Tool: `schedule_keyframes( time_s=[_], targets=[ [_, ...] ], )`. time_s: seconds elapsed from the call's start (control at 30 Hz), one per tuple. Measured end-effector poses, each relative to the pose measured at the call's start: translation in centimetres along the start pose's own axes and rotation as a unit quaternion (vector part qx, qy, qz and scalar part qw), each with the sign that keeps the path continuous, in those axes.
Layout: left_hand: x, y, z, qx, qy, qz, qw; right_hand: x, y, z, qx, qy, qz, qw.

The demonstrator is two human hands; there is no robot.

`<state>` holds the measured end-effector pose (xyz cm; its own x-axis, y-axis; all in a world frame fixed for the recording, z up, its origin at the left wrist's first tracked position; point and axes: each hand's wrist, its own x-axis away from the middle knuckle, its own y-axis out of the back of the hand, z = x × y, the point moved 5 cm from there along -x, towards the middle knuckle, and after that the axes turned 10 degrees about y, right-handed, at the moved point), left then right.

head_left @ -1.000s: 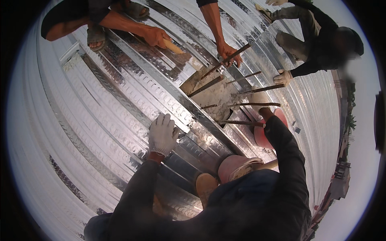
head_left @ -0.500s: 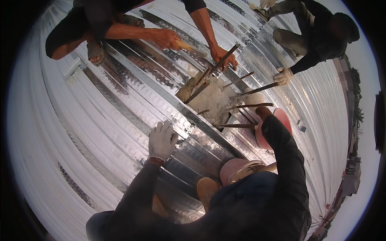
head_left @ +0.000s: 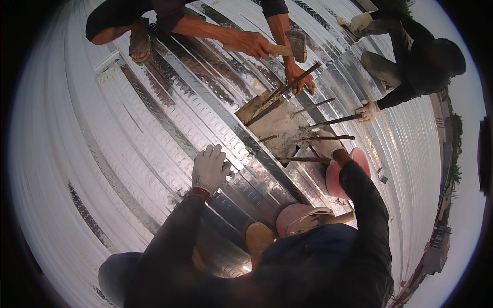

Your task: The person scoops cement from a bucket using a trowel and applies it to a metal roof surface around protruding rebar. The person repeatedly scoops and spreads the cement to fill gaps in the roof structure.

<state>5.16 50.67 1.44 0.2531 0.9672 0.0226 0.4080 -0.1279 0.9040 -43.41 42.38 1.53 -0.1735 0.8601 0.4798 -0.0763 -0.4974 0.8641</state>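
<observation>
My left hand (head_left: pixel 209 168), in a white knit glove, rests with fingers stretched out on the ribbed metal decking (head_left: pixel 169 138). My right hand (head_left: pixel 324 145), also gloved, reaches to the near right corner of a concrete column top (head_left: pixel 280 123) set in a square opening. Its fingers are partly hidden behind a rusty bent rebar (head_left: pixel 328 137), so their grip cannot be made out. Several rebars stick up from the concrete. Across the opening, a co-worker raises a hammer (head_left: pixel 297 47) in one bare hand and lays the other hand (head_left: pixel 300 77) beside the column.
A second co-worker's gloved hand (head_left: pixel 367 110) is at the tip of another rebar (head_left: pixel 336 121). Close to my knees stands a pink container (head_left: pixel 295 218) with a wooden handle (head_left: pixel 340 218) by it. A red round object (head_left: pixel 354 172) lies under my right forearm.
The co-worker's hammer has come up, and its head now shows clearly. The whole view has shifted slightly. My left hand stays on the decking; my right stays by the rebars.
</observation>
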Motion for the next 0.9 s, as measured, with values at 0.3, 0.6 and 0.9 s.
schedule_keyframes(
  time_s=[0.3,0.6,0.9],
  targets=[
    [1.0,-1.6,1.4,-0.043,0.018,0.019,0.999,1.5,-1.6,1.9,0.007,-0.006,0.016,1.000],
    [0.8,-1.6,1.0,-0.004,0.032,0.042,0.999,1.1,-1.7,2.6,0.054,0.041,0.081,0.994],
    [-0.3,-1.5,-0.1,-0.004,0.017,0.044,0.999,3.4,-2.6,-0.9,0.050,0.045,0.087,0.994]
  ],
)
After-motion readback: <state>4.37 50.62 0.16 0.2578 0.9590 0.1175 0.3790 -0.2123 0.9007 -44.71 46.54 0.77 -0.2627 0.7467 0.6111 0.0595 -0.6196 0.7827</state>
